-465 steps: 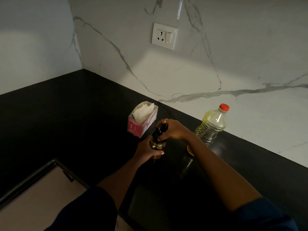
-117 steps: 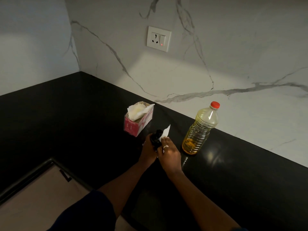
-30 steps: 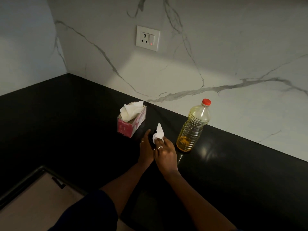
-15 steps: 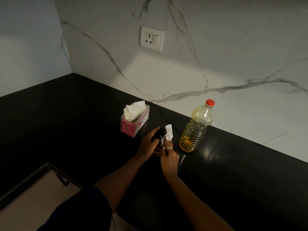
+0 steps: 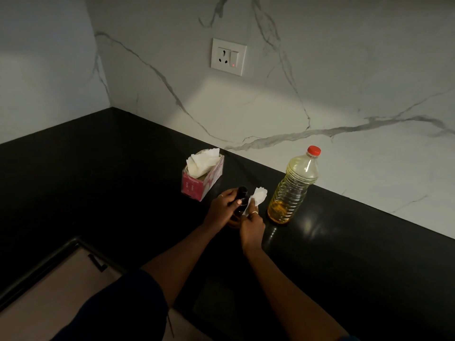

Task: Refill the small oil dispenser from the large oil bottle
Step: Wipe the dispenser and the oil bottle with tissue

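Note:
The small oil dispenser [image 5: 240, 196], dark with a black spray top, stands on the black counter [image 5: 344, 254]. My left hand [image 5: 222, 208] is wrapped around its body. My right hand [image 5: 251, 225] presses a white tissue [image 5: 256, 196] against the dispenser's right side. The large oil bottle [image 5: 294, 187], clear plastic with a red cap on, stands upright just right of my hands, with a little yellow oil at its bottom.
A pink tissue box [image 5: 203, 177] with white tissues sticking out sits behind the dispenser. A wall socket [image 5: 228, 56] is on the marble backsplash. The counter's front edge and a cupboard handle [image 5: 97, 263] are at lower left.
Over the last second my left hand closed around the dispenser again, and my right hand keeps rubbing the tissue on it. The bottle and box have not moved.

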### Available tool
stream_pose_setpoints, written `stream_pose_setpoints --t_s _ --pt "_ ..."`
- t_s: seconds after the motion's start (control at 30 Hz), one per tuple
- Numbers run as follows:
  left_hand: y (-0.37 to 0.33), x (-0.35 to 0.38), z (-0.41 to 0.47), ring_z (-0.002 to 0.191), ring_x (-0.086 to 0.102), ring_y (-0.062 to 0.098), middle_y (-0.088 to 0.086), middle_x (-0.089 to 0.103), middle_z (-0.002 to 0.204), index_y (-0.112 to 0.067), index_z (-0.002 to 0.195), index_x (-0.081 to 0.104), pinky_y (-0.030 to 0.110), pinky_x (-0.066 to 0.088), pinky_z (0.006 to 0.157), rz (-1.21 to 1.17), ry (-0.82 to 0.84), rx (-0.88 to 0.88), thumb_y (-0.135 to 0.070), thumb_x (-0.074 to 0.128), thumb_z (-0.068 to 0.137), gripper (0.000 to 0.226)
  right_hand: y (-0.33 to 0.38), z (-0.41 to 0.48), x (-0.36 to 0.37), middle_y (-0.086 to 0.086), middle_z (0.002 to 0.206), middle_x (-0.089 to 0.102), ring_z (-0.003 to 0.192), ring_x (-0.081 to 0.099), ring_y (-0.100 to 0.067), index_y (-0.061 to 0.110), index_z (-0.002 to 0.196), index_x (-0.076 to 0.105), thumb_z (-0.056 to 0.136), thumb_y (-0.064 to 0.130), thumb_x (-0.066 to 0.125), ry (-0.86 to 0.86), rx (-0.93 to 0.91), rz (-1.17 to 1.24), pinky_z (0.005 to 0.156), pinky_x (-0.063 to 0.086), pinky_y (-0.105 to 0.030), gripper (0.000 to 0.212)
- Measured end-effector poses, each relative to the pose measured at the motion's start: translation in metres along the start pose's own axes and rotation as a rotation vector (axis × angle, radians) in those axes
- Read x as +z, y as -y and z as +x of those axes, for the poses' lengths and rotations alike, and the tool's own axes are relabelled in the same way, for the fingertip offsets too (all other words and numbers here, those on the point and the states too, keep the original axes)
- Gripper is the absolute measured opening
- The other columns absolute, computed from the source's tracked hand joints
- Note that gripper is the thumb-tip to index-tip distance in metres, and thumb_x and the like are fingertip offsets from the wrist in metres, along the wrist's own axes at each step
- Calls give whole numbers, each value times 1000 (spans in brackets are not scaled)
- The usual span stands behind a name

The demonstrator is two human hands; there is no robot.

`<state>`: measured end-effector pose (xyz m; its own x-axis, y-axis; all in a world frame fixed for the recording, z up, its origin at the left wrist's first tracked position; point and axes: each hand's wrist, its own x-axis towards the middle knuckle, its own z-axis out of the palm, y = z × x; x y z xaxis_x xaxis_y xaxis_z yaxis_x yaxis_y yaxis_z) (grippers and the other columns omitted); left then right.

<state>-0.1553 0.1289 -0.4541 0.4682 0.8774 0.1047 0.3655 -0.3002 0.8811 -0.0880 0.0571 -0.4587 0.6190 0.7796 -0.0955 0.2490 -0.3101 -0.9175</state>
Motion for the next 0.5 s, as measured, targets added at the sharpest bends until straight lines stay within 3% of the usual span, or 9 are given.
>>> stream_pose_setpoints --t_s 0.13,0.23,0.33,0.43,0.5 --pt "-4 0 2 123 47 20 9 47 136 -8 131 50 22 36 101 85 0 -7 -15 50 93 38 -4 3 -6 -10 147 38 126 47 -24 21 145 27 91 -2 40 5 33 51 105 41 -40 60" --pt "-7 2 1 124 47 22 10 47 137 -7 130 50 29 38 105 119 -24 -18 -14 50 93 38 -12 -7 0 -14 144 42 111 49 -19 19 144 29 90 -2 39 2 56 91 101 37 -30 59" --pt "-8 6 0 124 47 23 11 47 136 -6 129 51 32 38 105 145 -50 -15 -17 50 93 38 -15 -12 5 -11 145 41 118 51 -20 17 143 33 90 -1 41 -30 43 81 103 40 -33 56" --pt "-7 6 -4 119 51 22 12 49 132 -6 126 54 30 42 101 126 -79 -9 -21 55 91 38 -13 -9 4 -12 143 44 111 51 -17 18 143 32 91 -1 39 -35 53 121 99 39 -30 56" --pt "-4 5 -7 111 56 21 11 53 125 -6 120 60 28 47 94 49 -124 -36 -24 58 89 35 -10 -4 0 -8 147 38 121 51 -21 20 144 31 90 -3 39 -33 58 169 104 42 -38 59"
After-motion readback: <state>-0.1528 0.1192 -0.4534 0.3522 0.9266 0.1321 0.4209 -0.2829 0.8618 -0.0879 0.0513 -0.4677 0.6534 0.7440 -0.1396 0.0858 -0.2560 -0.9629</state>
